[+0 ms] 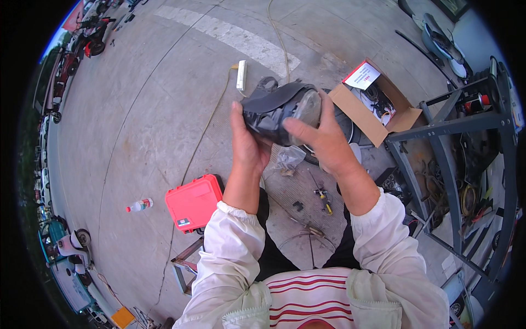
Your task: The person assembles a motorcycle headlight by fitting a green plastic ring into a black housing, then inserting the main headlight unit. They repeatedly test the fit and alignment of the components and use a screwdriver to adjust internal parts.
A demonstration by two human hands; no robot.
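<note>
In front of me, above the floor, I hold up a bulky black lamp unit [274, 112] with a clear rounded lens on its right end. A dark curved band runs across its top. My left hand [249, 145] grips the black body from the left and below. On the lens end, my right hand [327, 141] is closed, its thumb lying across the near face. Partly hidden under the right hand, a wheel with a black tyre [355, 131] lies on the floor. A clear plastic bag [290, 157] lies just below the held unit.
A cardboard box [402, 118] of cables sits at right beside a dark metal rack [449, 126]. A red tool case [192, 203] and a bottle [140, 205] lie left. Between my legs are a yellow-black screwdriver [325, 203] and wires. A white power strip [241, 77] is ahead.
</note>
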